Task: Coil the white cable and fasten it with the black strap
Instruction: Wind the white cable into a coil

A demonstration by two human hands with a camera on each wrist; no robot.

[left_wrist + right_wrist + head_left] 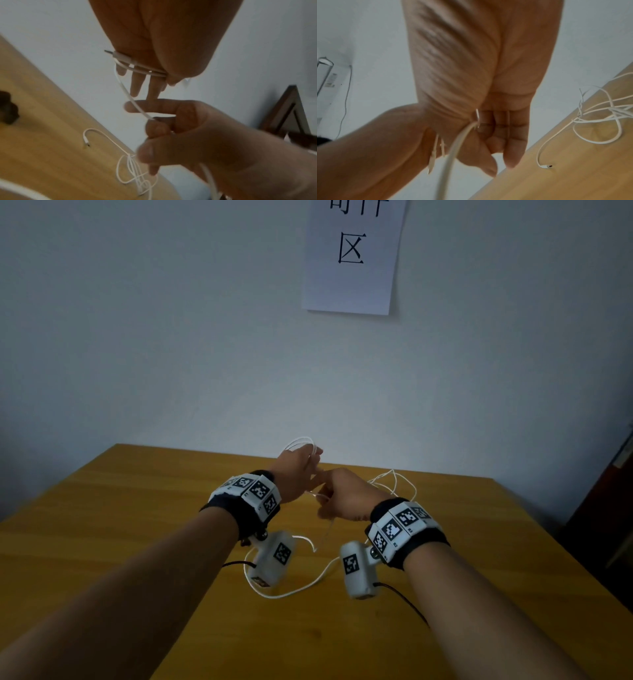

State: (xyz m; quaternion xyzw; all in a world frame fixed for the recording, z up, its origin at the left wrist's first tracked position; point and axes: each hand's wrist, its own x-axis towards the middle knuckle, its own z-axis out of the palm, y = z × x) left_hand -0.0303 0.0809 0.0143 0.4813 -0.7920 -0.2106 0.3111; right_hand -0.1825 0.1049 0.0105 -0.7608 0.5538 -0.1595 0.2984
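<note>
The white cable (297, 442) is looped over my left hand (298, 470), which is raised above the table. In the left wrist view the left thumb pins the loops and a plug (120, 55) against the fingers (136, 86). My right hand (344, 496) sits just to the right and nearer, its fingers curled round a cable strand (462, 135). From there the cable hangs down and trails in a wide curve (291, 590) on the table. A dark blurred lump (7, 108) on the table may be the black strap; the head view does not show it.
The wooden table (120, 525) stands against a pale wall with a paper sign (352, 258). A loose tangle of white cable (394, 481) with a free plug (547, 166) lies behind my right hand. Dark furniture (609, 508) stands at the right edge.
</note>
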